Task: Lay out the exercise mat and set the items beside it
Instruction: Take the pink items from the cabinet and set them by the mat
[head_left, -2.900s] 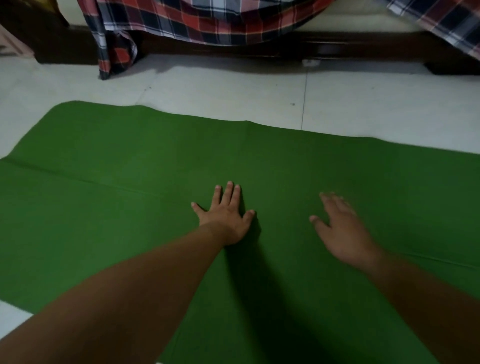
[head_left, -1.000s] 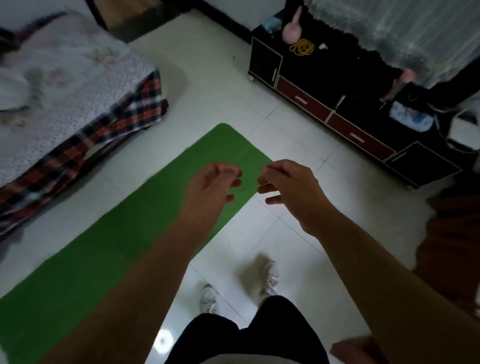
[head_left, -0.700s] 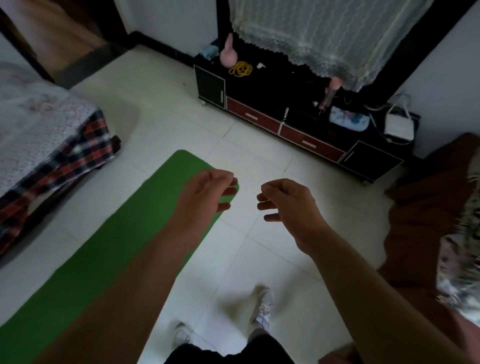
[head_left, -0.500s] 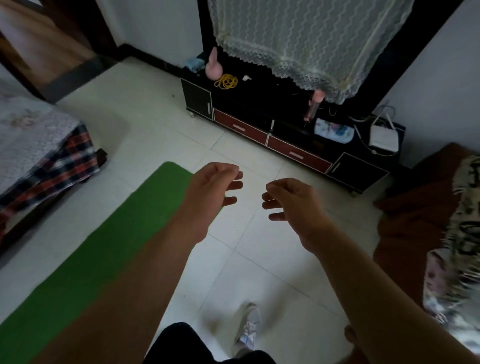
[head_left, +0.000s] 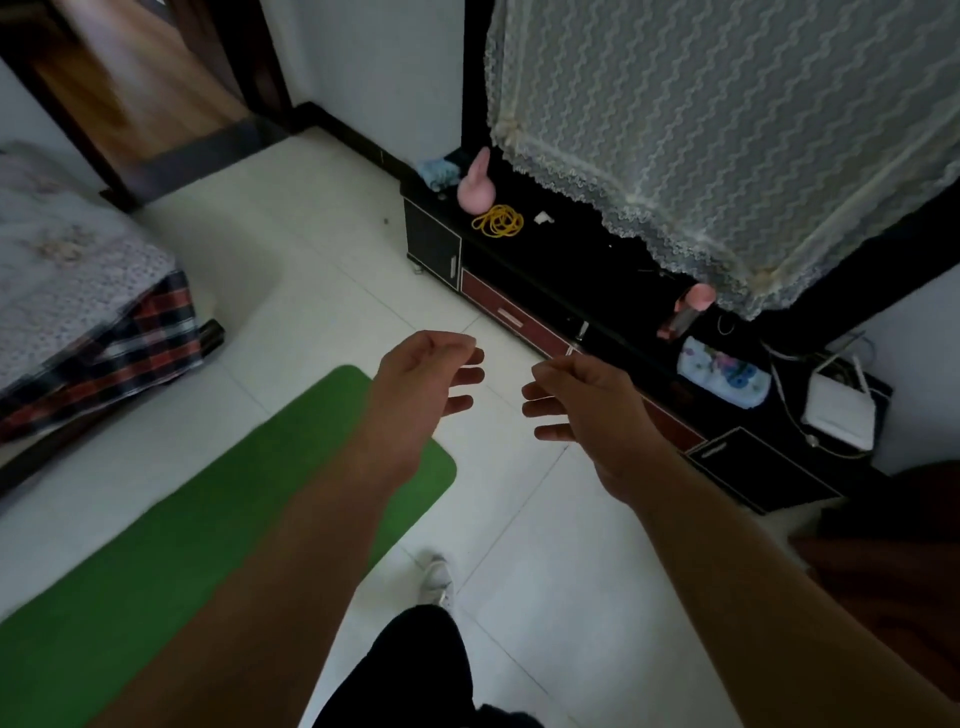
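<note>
While left hand (head_left: 421, 384) and right hand (head_left: 582, 410) hover empty, fingers loosely curled, green mat (head_left: 156, 545) lies flat on the floor tiles (head_left: 322, 249) near the bed (head_left: 78, 270). Pink weight (head_left: 475, 187): probably heavy, take by its top loop. Yellow coil (head_left: 497, 222): light, limp. Both on black cabinet (head_left: 571, 270)'s left end; lace curtain (head_left: 701, 130) hem hangs just beside

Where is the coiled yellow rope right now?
In the head view, upper centre, the coiled yellow rope lies on the left end of the low black cabinet, beside the pink kettlebell.
</note>
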